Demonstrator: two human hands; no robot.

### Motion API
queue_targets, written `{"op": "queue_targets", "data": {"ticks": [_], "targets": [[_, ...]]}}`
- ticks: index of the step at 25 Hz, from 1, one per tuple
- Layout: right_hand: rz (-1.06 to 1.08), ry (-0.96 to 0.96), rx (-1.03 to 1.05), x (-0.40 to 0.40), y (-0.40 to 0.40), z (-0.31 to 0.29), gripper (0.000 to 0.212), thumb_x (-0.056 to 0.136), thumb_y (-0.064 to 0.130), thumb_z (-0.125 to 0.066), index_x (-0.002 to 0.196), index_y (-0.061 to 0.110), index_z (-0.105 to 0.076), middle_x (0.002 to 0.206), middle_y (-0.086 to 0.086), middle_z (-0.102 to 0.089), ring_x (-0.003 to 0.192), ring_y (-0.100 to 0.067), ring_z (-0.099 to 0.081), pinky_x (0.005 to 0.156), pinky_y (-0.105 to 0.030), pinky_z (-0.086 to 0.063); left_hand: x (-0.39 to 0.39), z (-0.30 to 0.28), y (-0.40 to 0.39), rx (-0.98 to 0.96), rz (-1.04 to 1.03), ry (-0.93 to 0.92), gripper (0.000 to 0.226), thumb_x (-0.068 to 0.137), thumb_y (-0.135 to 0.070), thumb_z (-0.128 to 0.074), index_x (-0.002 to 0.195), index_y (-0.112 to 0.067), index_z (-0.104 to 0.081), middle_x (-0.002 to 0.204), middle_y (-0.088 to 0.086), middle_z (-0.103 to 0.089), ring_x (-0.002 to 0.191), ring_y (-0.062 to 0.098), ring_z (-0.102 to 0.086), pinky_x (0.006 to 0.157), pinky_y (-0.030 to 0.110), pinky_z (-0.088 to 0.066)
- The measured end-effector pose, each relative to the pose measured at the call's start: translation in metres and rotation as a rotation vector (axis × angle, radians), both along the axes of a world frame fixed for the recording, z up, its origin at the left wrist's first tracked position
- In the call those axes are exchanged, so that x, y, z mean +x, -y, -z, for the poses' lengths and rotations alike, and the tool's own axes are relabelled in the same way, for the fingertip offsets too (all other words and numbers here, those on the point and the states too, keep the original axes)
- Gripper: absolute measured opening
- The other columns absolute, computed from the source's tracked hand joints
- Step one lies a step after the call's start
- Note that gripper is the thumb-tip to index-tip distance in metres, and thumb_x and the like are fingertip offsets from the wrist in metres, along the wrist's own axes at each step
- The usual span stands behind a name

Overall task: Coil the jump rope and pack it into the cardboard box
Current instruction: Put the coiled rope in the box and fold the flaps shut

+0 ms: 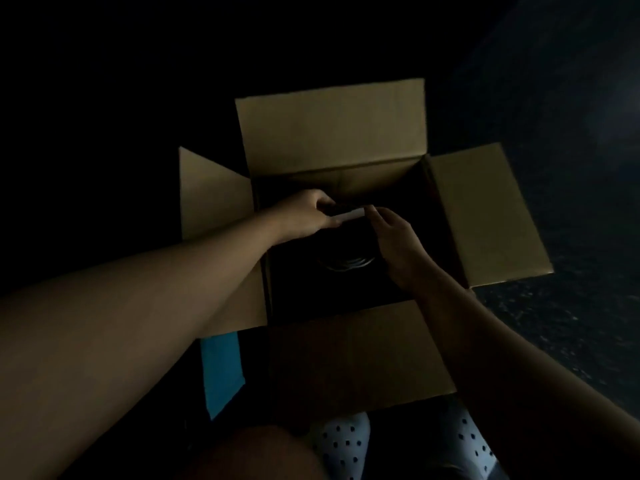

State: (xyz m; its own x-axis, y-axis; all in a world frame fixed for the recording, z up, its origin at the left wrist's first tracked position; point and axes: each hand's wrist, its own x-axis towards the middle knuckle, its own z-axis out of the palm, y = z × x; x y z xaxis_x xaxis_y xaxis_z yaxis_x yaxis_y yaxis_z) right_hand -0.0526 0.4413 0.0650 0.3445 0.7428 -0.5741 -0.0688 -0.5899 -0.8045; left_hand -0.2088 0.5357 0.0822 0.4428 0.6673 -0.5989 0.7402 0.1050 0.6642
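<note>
Box (332, 133) sat on the floor (571, 306) right in front of the feet (341, 441), all four flaps out, both hands (304, 213) over the opening and the coiled rope (349, 263) down inside.

Both my forearms reach forward and converge. My left hand (308, 214) curls with fingers pinching closed; my right hand (398, 244) has fingers loosely bent, fingertips nearly meeting the left.
</note>
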Motion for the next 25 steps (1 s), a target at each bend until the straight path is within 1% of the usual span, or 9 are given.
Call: {"op": "queue_targets", "data": {"ticks": [4, 6, 8, 11, 14, 16, 19, 21, 25], "targets": [[-0.223, 0.081, -0.171, 0.019, -0.025, 0.054, 0.043, 0.107, 0.038, -0.046, 0.139, 0.014, -0.060, 0.132, -0.011, -0.066, 0.118, -0.028, -0.065, 0.089, -0.036, -0.055, 0.010, 0.052, -0.006, -0.049, -0.024, -0.051, 0.049, 0.094, -0.032, -0.071, 0.136, -0.012, -0.060, 0.121, 0.001, -0.062, 0.108, 0.016, -0.057, 0.080, 0.019, -0.041], [-0.394, 0.198, -0.229, 0.026, -0.033, 0.073, 0.045, 0.109, 0.036, -0.040, 0.142, 0.011, -0.058, 0.143, -0.013, -0.060, 0.128, -0.031, -0.058, 0.096, -0.034, -0.047, 0.017, 0.071, -0.002, -0.054, -0.005, -0.076, 0.045, 0.095, -0.035, -0.067, 0.133, -0.011, -0.063, 0.120, 0.004, -0.065, 0.111, 0.024, -0.062, 0.074, 0.016, -0.041], [-0.490, 0.331, -0.267, 0.026, -0.035, 0.075, 0.044, 0.110, 0.028, -0.039, 0.143, 0.004, -0.055, 0.148, -0.017, -0.056, 0.137, -0.033, -0.051, 0.104, -0.030, -0.039, 0.020, 0.084, 0.005, -0.040, 0.046, -0.125, 0.046, 0.097, -0.037, -0.064, 0.135, -0.010, -0.063, 0.132, 0.012, -0.065, 0.120, 0.029, -0.061, 0.081, 0.017, -0.038], [-0.536, 0.453, -0.257, 0.022, -0.030, 0.067, 0.042, 0.109, 0.024, -0.041, 0.140, 0.001, -0.057, 0.144, -0.021, -0.058, 0.134, -0.036, -0.052, 0.105, -0.035, -0.038, 0.024, 0.086, 0.014, -0.006, 0.121, -0.170, 0.044, 0.100, -0.028, -0.060, 0.138, -0.006, -0.059, 0.140, 0.016, -0.060, 0.126, 0.032, -0.057, 0.088, 0.019, -0.037], [-0.467, 0.428, -0.181, 0.018, -0.022, 0.048, 0.039, 0.107, 0.026, -0.047, 0.135, 0.004, -0.062, 0.136, -0.020, -0.064, 0.126, -0.035, -0.059, 0.101, -0.041, -0.045, 0.027, 0.063, 0.013, 0.046, 0.090, -0.152, 0.040, 0.100, -0.021, -0.062, 0.136, -0.005, -0.059, 0.137, 0.015, -0.063, 0.124, 0.030, -0.059, 0.090, 0.024, -0.042], [-0.394, 0.393, -0.133, 0.017, -0.019, 0.024, 0.038, 0.106, 0.032, -0.050, 0.127, 0.006, -0.069, 0.121, -0.016, -0.070, 0.113, -0.032, -0.064, 0.089, -0.040, -0.049, 0.027, 0.039, 0.012, 0.097, 0.060, -0.117, 0.036, 0.100, -0.021, -0.063, 0.132, -0.005, -0.061, 0.132, 0.013, -0.064, 0.122, 0.029, -0.060, 0.086, 0.023, -0.040], [-0.395, 0.430, -0.107, 0.017, -0.017, -0.018, 0.037, 0.105, 0.040, -0.047, 0.102, 0.012, -0.070, 0.094, -0.011, -0.061, 0.090, -0.027, -0.056, 0.073, -0.032, -0.038, 0.022, 0.003, 0.013, 0.205, -0.008, -0.124, 0.034, 0.098, -0.029, -0.064, 0.125, -0.008, -0.064, 0.131, 0.014, -0.061, 0.119, 0.031, -0.060, 0.087, 0.028, -0.044], [-0.383, 0.446, -0.102, 0.020, -0.012, -0.050, 0.034, 0.105, 0.044, -0.044, 0.089, 0.019, -0.060, 0.088, -0.007, -0.055, 0.086, -0.025, -0.052, 0.069, -0.032, -0.035, 0.013, -0.029, 0.019, 0.300, -0.104, -0.137, 0.031, 0.097, -0.029, -0.063, 0.121, -0.010, -0.065, 0.130, 0.013, -0.059, 0.119, 0.031, -0.059, 0.090, 0.030, -0.044], [-0.370, 0.597, -0.128, 0.047, 0.011, -0.099, 0.043, 0.106, 0.044, -0.039, 0.119, 0.013, -0.065, 0.103, -0.011, -0.057, 0.097, -0.031, -0.058, 0.074, -0.033, -0.037, -0.029, -0.082, 0.039, 0.706, -0.302, -0.392, 0.041, 0.092, -0.037, -0.060, 0.129, -0.021, -0.060, 0.140, 0.014, -0.053, 0.135, 0.039, -0.045, 0.116, 0.047, -0.029]]}}
